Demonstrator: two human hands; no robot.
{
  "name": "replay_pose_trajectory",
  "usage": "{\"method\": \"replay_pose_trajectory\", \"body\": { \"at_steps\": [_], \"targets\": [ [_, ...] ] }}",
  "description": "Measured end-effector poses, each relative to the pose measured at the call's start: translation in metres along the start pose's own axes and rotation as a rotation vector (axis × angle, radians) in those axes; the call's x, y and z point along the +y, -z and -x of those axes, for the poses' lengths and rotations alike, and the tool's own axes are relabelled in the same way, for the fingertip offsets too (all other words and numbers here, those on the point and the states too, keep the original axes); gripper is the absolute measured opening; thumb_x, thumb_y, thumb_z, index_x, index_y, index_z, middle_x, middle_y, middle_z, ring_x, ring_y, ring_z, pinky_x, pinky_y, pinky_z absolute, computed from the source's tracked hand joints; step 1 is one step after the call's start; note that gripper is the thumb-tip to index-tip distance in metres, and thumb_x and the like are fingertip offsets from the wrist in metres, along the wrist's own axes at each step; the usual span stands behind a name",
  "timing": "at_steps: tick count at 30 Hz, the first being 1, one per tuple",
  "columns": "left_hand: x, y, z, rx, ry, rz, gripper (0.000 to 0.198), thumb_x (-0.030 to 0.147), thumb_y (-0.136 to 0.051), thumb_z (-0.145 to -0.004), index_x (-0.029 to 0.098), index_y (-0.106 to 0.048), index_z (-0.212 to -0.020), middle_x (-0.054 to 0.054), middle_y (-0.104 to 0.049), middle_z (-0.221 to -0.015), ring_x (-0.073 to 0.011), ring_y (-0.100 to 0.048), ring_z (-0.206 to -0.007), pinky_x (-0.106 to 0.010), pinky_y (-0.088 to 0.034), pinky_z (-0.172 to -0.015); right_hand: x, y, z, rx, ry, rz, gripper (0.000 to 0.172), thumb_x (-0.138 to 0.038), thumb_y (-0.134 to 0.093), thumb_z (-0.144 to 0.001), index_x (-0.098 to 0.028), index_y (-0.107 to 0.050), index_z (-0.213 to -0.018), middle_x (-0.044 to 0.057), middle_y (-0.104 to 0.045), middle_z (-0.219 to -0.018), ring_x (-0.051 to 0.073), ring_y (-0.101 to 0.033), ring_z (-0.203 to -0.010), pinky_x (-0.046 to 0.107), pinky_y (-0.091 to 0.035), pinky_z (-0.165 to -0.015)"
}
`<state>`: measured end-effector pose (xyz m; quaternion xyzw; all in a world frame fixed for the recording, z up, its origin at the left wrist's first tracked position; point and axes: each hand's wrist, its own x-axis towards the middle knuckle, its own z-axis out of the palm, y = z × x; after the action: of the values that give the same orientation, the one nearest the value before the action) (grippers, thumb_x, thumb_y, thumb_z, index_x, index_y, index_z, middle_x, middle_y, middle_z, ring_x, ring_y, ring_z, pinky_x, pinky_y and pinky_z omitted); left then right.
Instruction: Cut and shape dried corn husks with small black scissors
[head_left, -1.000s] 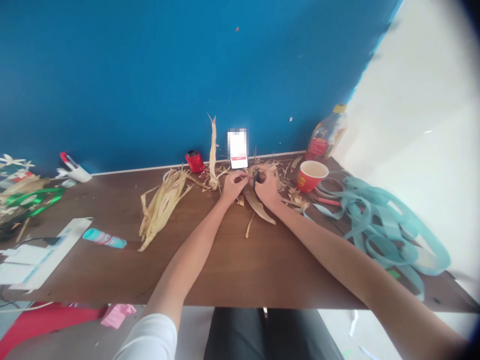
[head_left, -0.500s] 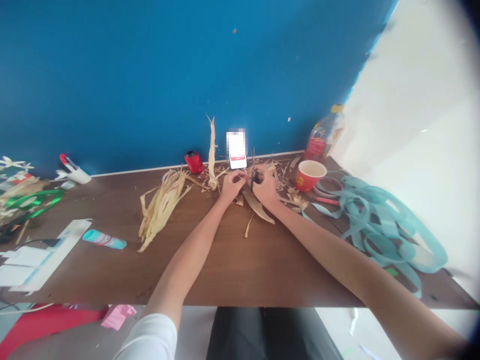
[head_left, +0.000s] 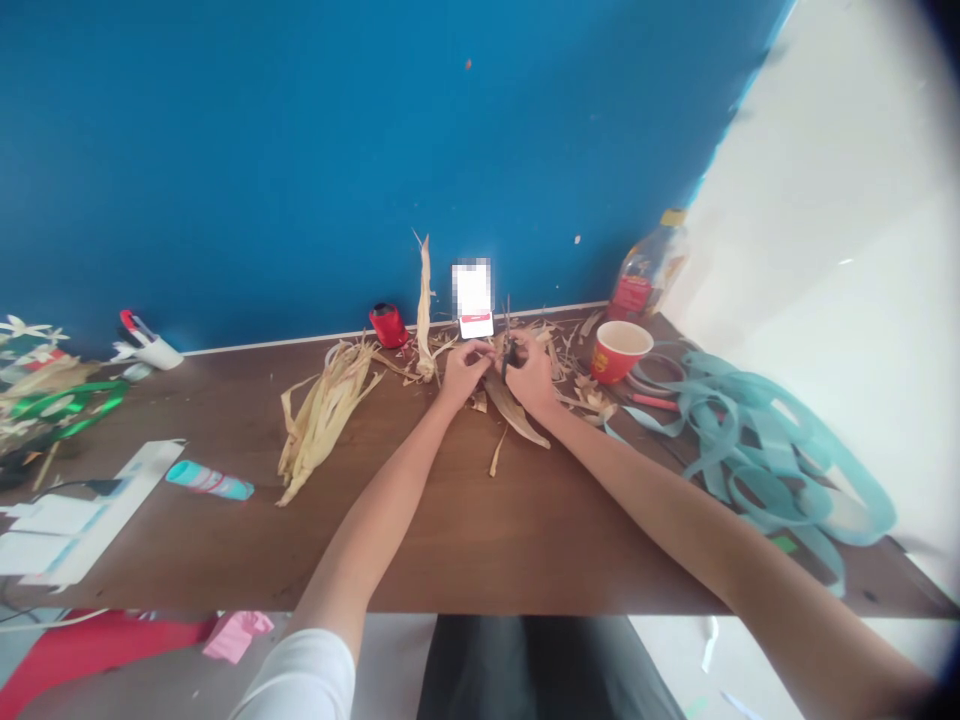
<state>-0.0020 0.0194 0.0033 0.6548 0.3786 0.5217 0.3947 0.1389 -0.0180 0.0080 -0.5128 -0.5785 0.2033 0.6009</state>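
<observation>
My right hand [head_left: 531, 372] is closed around a pair of dark-handled scissors [head_left: 508, 352], whose blades point away toward the wall. Close beside it, my left hand [head_left: 466, 372] has its fingers pinched at a thin piece of dry corn husk, small and partly hidden by the fingertips. A brown husk leaf [head_left: 517, 415] lies under and in front of my hands. To the left rests a bundle of pale corn husks [head_left: 324, 420]. One more husk [head_left: 424, 310] stands upright against the blue wall. Husk scraps [head_left: 559, 350] are scattered behind my right hand.
A phone [head_left: 474, 300] leans on the wall. A red paper cup [head_left: 621, 350], a plastic bottle [head_left: 649, 265] and a heap of teal ribbon [head_left: 750, 440] stand at the right. Leftward are a red can-like object [head_left: 388, 326], a blue tube [head_left: 210, 480] and a power strip [head_left: 135, 500].
</observation>
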Motion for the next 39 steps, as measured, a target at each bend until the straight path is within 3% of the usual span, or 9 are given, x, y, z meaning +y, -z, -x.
{"method": "replay_pose_trajectory", "body": {
  "at_steps": [5,12,19,30,39],
  "targets": [
    [0.002,-0.001,0.0,0.039,-0.03,-0.017,0.016,0.031,-0.068,-0.077,0.016,-0.069,-0.082,-0.001,-0.066,-0.073,-0.0088,-0.051,-0.055,-0.022,-0.042,-0.053,-0.003,0.001,0.0,-0.041,-0.042,-0.06,0.048,-0.033,-0.063,-0.071,-0.019,-0.058,-0.117,0.002,-0.069,-0.074,0.021,-0.064,-0.066,0.037,-0.053,-0.07],
    [0.004,-0.001,0.002,-0.011,-0.025,-0.006,0.013,0.027,-0.068,-0.074,0.016,-0.07,-0.081,0.0,-0.062,-0.062,-0.0088,-0.049,-0.051,-0.021,-0.04,-0.05,0.008,-0.001,-0.001,0.024,-0.028,-0.05,0.04,-0.027,-0.061,-0.067,-0.018,-0.061,-0.106,0.006,-0.071,-0.087,0.024,-0.068,-0.081,0.039,-0.053,-0.08],
    [0.005,-0.001,0.002,-0.017,-0.006,0.023,0.014,0.028,-0.068,-0.074,0.015,-0.07,-0.08,-0.001,-0.064,-0.067,-0.0085,-0.051,-0.053,-0.021,-0.041,-0.051,0.008,-0.001,-0.002,0.029,-0.01,0.014,0.037,-0.027,-0.06,-0.068,-0.019,-0.06,-0.104,0.006,-0.071,-0.088,0.025,-0.068,-0.084,0.039,-0.052,-0.081],
    [0.001,-0.001,0.001,-0.058,0.0,-0.021,0.014,0.025,-0.068,-0.073,0.014,-0.07,-0.081,-0.001,-0.063,-0.065,-0.0082,-0.049,-0.053,-0.02,-0.039,-0.051,0.0,0.002,0.001,0.005,0.022,0.078,0.034,-0.027,-0.06,-0.068,-0.02,-0.061,-0.101,0.003,-0.07,-0.078,0.023,-0.067,-0.072,0.036,-0.052,-0.073],
    [0.001,-0.001,0.001,-0.046,0.019,0.08,0.012,0.023,-0.068,-0.072,0.015,-0.07,-0.081,-0.001,-0.065,-0.071,-0.0092,-0.054,-0.059,-0.021,-0.043,-0.055,-0.001,0.001,0.0,-0.007,0.024,0.068,0.034,-0.028,-0.06,-0.069,-0.02,-0.061,-0.102,0.005,-0.071,-0.084,0.024,-0.067,-0.076,0.037,-0.052,-0.076]
  ]
}}
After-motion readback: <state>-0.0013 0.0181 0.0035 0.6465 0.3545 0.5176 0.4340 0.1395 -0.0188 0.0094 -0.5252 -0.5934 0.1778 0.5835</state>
